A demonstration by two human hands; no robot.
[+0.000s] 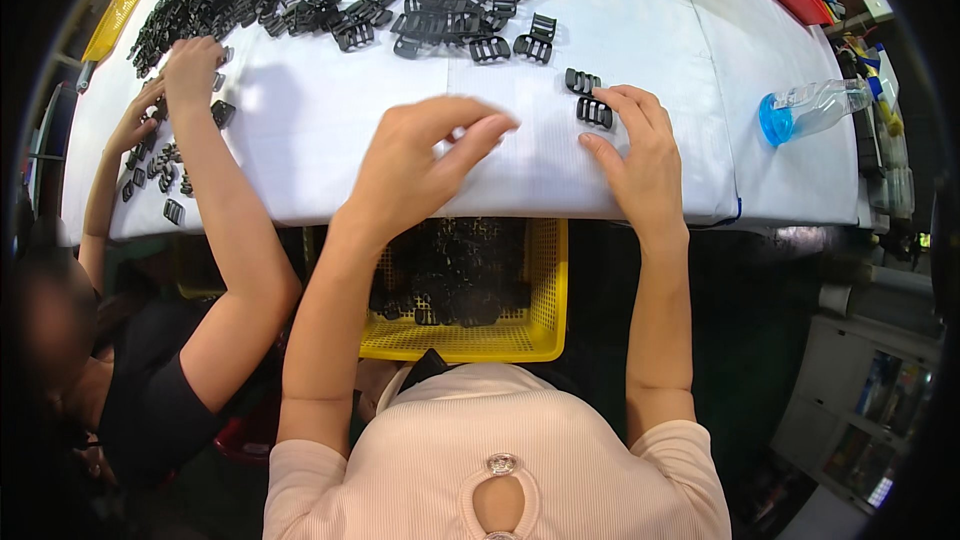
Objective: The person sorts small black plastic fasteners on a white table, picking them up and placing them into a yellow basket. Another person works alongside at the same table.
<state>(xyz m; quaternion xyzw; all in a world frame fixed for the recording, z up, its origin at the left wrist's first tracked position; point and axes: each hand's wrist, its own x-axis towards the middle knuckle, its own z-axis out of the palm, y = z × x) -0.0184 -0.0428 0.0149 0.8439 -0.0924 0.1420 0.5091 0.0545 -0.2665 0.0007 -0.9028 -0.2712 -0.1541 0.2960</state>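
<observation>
Left hand [425, 145] is curled, can't tell if empty; right hand [645, 155], loosely spread, is at two clips [594, 113] beyond the basket [545, 348]. Careless nudge could scatter them imo.

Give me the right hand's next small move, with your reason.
Probably close the right hand on the nearer black clip: its fingertips and thumb sit close beside that clip, with a gap between them. The left hand, seemingly empty, is farther from it, above the white table.

Clip piles [440, 22] lie on the table [700, 165], left of the bottle [822, 103].
</observation>
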